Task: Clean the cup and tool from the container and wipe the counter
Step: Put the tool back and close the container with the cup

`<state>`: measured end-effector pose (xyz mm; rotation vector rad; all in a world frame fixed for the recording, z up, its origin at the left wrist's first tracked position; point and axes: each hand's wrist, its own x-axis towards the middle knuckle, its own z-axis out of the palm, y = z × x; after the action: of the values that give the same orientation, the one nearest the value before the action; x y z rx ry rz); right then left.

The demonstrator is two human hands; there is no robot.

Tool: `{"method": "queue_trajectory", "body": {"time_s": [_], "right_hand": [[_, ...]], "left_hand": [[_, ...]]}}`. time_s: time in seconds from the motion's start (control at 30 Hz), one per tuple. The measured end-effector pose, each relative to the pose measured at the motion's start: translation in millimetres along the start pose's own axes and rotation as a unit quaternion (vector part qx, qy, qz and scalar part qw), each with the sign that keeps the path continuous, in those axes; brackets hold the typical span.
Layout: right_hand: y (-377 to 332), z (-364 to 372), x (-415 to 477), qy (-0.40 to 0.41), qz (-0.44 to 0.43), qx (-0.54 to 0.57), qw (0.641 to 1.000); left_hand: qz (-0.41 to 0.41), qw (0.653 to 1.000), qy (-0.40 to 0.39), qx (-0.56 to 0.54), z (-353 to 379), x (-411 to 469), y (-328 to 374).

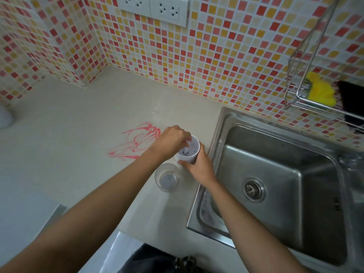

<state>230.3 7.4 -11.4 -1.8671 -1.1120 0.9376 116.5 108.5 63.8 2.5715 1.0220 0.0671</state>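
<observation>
The left hand (171, 139) reaches down over the mouth of a white cylindrical plastic container (194, 147). Its fingertips pinch the top of a slim whitish tool (185, 149) that stands inside; what kind of tool it is, I cannot tell. The right hand (200, 166) wraps its fingers round the container's outer wall from the sink side, most likely to keep the light container from tipping or sliding while the tool is lifted out.

A clear, round glass cup (167, 178) stands upright on the pale beige worktop (88, 154), just beside the container and nearer the person. It looks to be out of the container already and waiting to be washed.

Behind the left hand, red streaky smears (137, 143) mark the worktop; these are probably what the wiping is for. To the right lies a stainless steel sink (222, 123), close enough for rinsing. Above it, a wire rack (295, 95) on the red, orange and cream mosaic tile wall (216, 56) holds a yellow sponge (321, 91). White wall sockets (155, 6) sit high on the tiles.
</observation>
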Motion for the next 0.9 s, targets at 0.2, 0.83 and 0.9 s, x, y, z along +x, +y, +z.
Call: {"method": "queue_trajectory", "body": {"time_s": [0.2, 0.83, 0.9], "right_hand": [[-3, 0, 1, 0.005, 0.008, 0.008, 1.000], [-6, -65, -49, -0.045, -0.139, -0.298, 0.943], [-20, -70, -48, -0.048, -0.157, -0.351, 0.922]], "left_hand": [[-0.002, 0.999, 0.018, -0.033, 5, -7, -6], [-0.164, 0.921, 0.057, -0.348, 98, -114, -34], [-0.158, 0.924, 0.057, -0.342, 96, -104, -34]]}}
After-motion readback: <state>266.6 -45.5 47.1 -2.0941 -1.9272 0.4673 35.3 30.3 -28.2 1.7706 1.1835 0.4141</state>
